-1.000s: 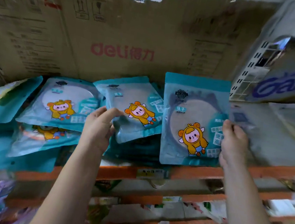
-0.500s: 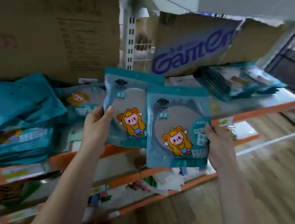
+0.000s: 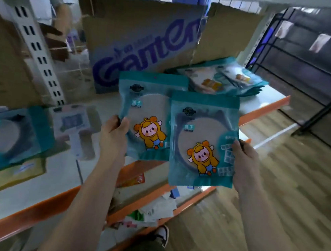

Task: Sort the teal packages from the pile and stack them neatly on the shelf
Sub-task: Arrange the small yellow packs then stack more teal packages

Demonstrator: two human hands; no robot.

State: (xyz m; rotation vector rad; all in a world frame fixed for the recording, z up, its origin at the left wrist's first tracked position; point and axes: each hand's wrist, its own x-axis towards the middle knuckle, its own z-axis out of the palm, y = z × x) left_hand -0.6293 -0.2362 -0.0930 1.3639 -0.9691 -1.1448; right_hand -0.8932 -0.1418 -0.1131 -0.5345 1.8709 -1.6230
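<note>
I hold two teal packages upright in front of the shelf, each printed with a yellow cartoon figure. My left hand point(image 3: 113, 137) grips the left edge of one teal package point(image 3: 149, 113). My right hand point(image 3: 244, 164) grips the right edge of the other teal package point(image 3: 202, 142), which overlaps the first one's right side. A neat stack of teal packages point(image 3: 222, 78) lies at the far right end of the shelf point(image 3: 265, 104). One more teal package point(image 3: 6, 137) lies flat at the left.
A cardboard box point(image 3: 141, 45) with purple lettering stands at the back of the shelf. A white slotted upright point(image 3: 38, 51) rises at the left. A white packet point(image 3: 76, 129) lies mid-shelf. Lower orange-edged shelves hold loose packets. A black rack point(image 3: 317, 67) stands on the wooden floor at right.
My view has swung right along the shelf, away from the pile at the left. Both hands have carried the two packages with it, and the stack at the right end is now closer.
</note>
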